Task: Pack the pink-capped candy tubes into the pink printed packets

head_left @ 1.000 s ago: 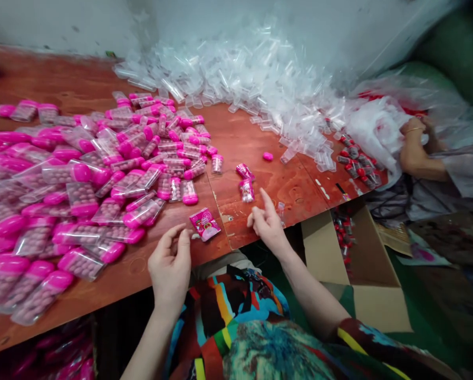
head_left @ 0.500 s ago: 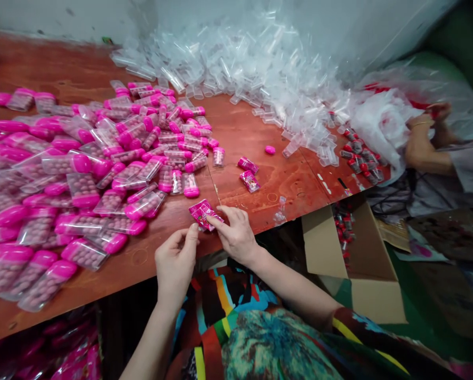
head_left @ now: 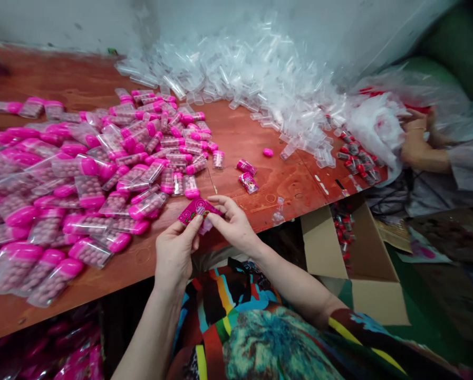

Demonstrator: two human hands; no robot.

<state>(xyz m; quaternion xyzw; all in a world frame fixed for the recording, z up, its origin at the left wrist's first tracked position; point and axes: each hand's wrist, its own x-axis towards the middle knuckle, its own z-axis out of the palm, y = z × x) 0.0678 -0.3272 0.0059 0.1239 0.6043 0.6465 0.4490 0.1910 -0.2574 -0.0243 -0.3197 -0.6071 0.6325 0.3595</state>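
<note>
Both of my hands hold a small pink printed sticker sheet (head_left: 196, 210) just above the near edge of the red-brown wooden table (head_left: 252, 137). My left hand (head_left: 175, 253) pinches its left end between thumb and fingers. My right hand (head_left: 233, 224) pinches its right end. Left of my hands lies a big heap of clear tubes with pink caps in plastic sleeves (head_left: 81, 174). Two small pink-labelled tubes (head_left: 248, 177) lie on the table beyond my right hand.
A large pile of empty clear tubes (head_left: 252, 74) covers the back of the table. Red-capped tubes (head_left: 357, 158) lie at the right edge. An open cardboard box (head_left: 358, 264) stands below. Another person's hands (head_left: 416, 140) work in a plastic bag at far right.
My right hand came left from the small tubes to the pink sheet lying on the table. Both hands have taken hold of it and lifted it off the surface.
</note>
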